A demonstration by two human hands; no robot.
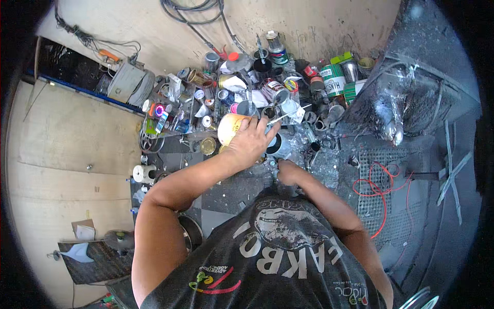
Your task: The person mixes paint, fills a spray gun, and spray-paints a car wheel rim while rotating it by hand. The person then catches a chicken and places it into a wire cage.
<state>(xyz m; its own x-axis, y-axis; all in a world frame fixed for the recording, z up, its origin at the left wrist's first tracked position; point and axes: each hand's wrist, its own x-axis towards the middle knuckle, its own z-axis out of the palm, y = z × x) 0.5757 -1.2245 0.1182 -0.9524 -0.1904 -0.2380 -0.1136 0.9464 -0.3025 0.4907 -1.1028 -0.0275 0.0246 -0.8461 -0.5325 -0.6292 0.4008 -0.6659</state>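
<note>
My left hand point(251, 141) is closed around a pale yellow tub point(230, 129), tilted over to the right. A thin white stick point(282, 118) juts out beyond its fingers. Just right of these fingers is a light cup point(279, 148) with a dark inside, partly covered by the hand. Below the cup, my right hand point(289, 173) is curled closed beside a small metallic part point(272, 161). What it grips is mostly hidden. A gold-coloured lid or tin point(208, 146) lies left of the tub.
Paint-smeared cans and jars crowd the bench, including a green-and-white can point(333, 81) and a red-capped container point(234, 61). A dark coated hanging sheet point(381, 98) is at the right. A red hose point(378, 193) coils over a perforated mat. A white roll point(144, 173) is at the left.
</note>
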